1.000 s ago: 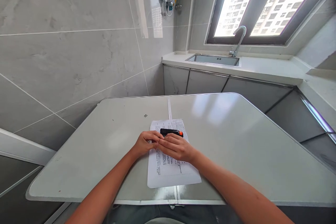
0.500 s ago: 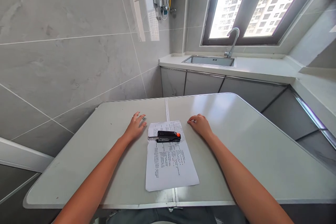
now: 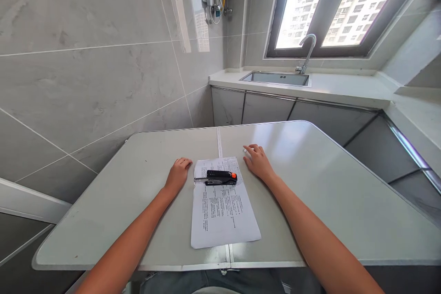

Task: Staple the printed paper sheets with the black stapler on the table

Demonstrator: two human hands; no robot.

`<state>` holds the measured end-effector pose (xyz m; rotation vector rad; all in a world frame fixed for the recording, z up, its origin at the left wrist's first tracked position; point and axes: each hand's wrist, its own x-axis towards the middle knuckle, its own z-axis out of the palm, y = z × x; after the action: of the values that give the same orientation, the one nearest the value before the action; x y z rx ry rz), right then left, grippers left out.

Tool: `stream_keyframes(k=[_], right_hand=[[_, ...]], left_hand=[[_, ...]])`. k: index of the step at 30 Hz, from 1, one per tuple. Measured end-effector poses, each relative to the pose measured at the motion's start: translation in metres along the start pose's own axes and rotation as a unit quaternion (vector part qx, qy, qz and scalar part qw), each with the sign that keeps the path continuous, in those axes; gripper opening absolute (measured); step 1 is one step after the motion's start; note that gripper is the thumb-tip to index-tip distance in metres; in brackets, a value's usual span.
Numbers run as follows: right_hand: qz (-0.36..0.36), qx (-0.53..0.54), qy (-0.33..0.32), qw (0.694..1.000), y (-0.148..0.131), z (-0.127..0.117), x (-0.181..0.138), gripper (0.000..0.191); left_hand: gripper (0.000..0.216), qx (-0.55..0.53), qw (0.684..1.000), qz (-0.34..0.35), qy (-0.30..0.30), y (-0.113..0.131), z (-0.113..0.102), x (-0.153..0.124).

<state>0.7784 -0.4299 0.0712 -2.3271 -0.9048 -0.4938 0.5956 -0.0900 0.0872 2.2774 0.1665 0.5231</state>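
Note:
A black stapler (image 3: 220, 178) with an orange end lies crosswise on printed sheets of paper (image 3: 223, 234). To the left of the paper, my left hand (image 3: 178, 175) rests on the table with its fingers curled closed; whatever they hold is hidden. On the other side, my right hand (image 3: 259, 163) has its fingers apart near the paper's upper right corner. A tiny pale, shiny piece (image 3: 245, 150) shows at its fingertips, too small to name. Neither hand touches the stapler.
The pale folding table (image 3: 330, 220) has a seam down its middle. Grey tiled wall (image 3: 103, 78) stands on the left. Beyond the table are a counter with a sink (image 3: 275, 78), a tap (image 3: 308, 53) and a window.
My left hand's fingers have closed, and the small metallic piece seen by them earlier is hidden now. My right hand has opened from a pinch, revealing a tiny pale piece. Stapler and paper stay put.

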Motion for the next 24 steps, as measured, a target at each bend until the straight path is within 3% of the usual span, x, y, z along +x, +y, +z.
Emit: stream_keyframes(k=[5, 9, 13, 17, 20, 24], right_hand=[[-0.052, 0.11, 0.009, 0.993, -0.045, -0.007, -0.006, 0.025], [-0.105, 0.136, 0.019, 0.985, -0.074, -0.006, -0.012, 0.022], [-0.127, 0.155, 0.041, 0.979, -0.083, -0.006, -0.015, 0.019], [-0.147, 0.179, 0.01, 0.973, -0.086, -0.009, -0.016, 0.017], [-0.155, 0.19, -0.007, 0.969, -0.087, -0.011, -0.017, 0.019], [-0.145, 0.197, -0.002, 0.97, -0.085, -0.01, -0.018, 0.019]], left_hand=[[0.022, -0.062, 0.998, -0.004, 0.001, 0.031, 0.001, -0.017], [0.027, -0.167, 0.986, 0.002, -0.024, 0.051, 0.005, -0.025], [0.022, -0.215, 0.976, -0.001, -0.035, 0.053, 0.009, -0.029], [0.025, -0.261, 0.964, -0.022, -0.044, 0.048, 0.01, -0.024], [0.026, -0.238, 0.971, -0.031, 0.005, 0.053, -0.015, -0.019], [0.023, -0.259, 0.956, -0.024, 0.133, 0.071, -0.097, -0.036]])
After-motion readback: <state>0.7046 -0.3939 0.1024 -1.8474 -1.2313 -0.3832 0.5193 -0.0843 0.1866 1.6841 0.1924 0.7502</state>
